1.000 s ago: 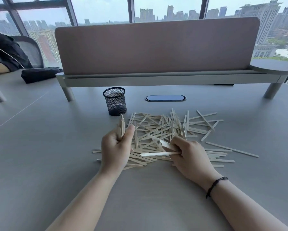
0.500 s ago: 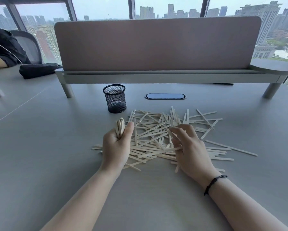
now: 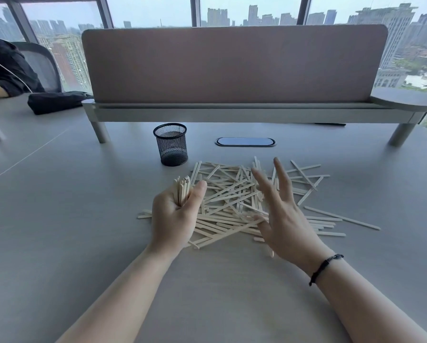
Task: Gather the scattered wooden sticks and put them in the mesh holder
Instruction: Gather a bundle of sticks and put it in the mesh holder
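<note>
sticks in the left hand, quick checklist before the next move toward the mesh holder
1. Left hand grips the bundle of sticks: ok.
2. Bundle ends aligned: cannot tell.
3. Right hand free, fingers spread above the pile: ok.
4. Mesh holder upright on the table: ok.
5. Holder's opening unobstructed: ok.
6. All sticks gathered: not ok, many lie loose.
</note>
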Tool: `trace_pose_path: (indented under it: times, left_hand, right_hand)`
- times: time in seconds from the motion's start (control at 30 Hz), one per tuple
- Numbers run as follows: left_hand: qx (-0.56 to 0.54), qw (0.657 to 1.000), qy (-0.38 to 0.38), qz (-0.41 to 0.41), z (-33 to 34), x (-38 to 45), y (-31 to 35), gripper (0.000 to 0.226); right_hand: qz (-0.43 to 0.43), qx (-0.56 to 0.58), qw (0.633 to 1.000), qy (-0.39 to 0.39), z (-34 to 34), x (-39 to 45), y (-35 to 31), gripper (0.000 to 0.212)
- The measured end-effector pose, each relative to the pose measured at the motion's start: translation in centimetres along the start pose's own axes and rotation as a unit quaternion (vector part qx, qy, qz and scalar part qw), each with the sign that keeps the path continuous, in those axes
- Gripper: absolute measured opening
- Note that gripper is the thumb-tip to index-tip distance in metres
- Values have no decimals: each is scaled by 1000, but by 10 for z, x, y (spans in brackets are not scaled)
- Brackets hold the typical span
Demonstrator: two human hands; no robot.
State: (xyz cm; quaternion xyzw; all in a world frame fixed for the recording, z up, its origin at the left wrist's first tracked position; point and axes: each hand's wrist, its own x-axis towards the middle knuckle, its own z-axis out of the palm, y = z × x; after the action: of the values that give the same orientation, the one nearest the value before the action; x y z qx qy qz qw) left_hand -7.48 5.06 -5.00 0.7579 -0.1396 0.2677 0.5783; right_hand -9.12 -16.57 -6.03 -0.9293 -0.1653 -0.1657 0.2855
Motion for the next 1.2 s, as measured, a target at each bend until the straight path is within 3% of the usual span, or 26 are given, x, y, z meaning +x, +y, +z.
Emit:
trace_pose_path:
  times: [0.13, 0.23, 0.47, 0.67, 0.8, 0.93, 1.2]
  left_hand:
    - [91, 995, -4, 47, -13, 4, -4, 57]
    - [143, 987, -21, 74, -19, 6, -8, 55]
    - [190, 978, -53, 63, -23, 9, -21, 42]
    - [219, 973, -45, 56, -23, 8, -24, 37]
    - [255, 967, -18, 19, -27, 11, -33, 53]
    - [262, 965, -15, 0, -29, 11, -38, 55]
    - [267, 963, -45, -2, -20, 5, -42, 54]
  right_hand:
    - [-24, 3, 994, -103, -3, -5, -1, 114]
    - [-17, 7, 991, -135, 0, -6, 0, 107]
    - [35, -156, 977, -143, -1, -12, -10, 125]
    - [60, -164, 980, -94, 12, -5, -7, 98]
    - [62, -137, 985, -80, 18, 0, 2, 79]
    - [43, -107, 990, -76, 22, 5, 8, 65]
    - [31, -220, 970, -101, 19, 16, 4, 80]
